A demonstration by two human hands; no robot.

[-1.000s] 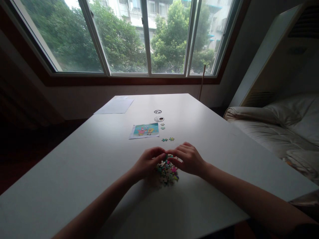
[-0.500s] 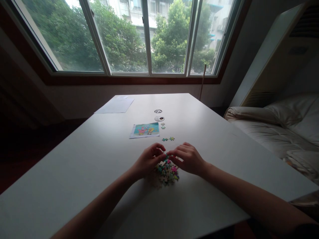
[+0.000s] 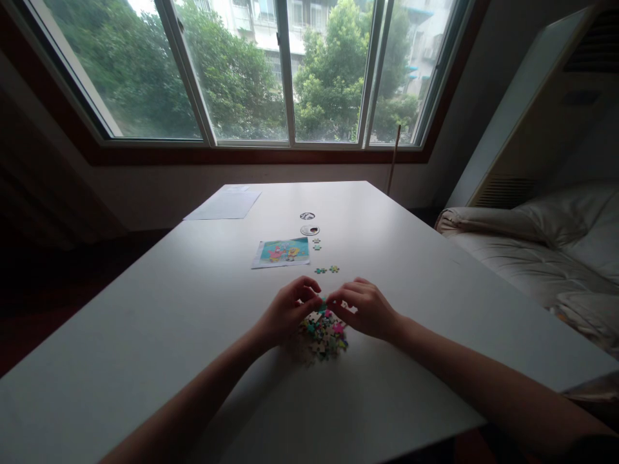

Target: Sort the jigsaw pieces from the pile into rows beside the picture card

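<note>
A small green puzzle piece (image 3: 322,301) is pinched at the fingertips of my left hand (image 3: 289,310), just above the far side of a loose heap of puzzle pieces (image 3: 325,336). From the other side my right hand (image 3: 366,309) meets it, thumb and forefinger closed at its right edge; whether they hold a second piece is hidden. Pink, green, cream and dark pieces make up the heap. Beyond my hands lie two joined-looking puzzle pieces (image 3: 320,270) and a yellow-green puzzle piece (image 3: 334,269). A picture card (image 3: 283,252) with pink and yellow cartoon figures lies flat behind my left hand.
On the white table (image 3: 159,322), two more puzzle pieces (image 3: 316,247) sit right of the card. Two round flat discs (image 3: 310,230) lie farther back, and white paper (image 3: 223,205) at the far left. A couch (image 3: 512,251) stands right; a window (image 3: 251,77) is ahead.
My right hand's fingertips have shifted slightly to the right, away from my left fingertips. My left hand stays almost where it was, and the heap looks the same.
</note>
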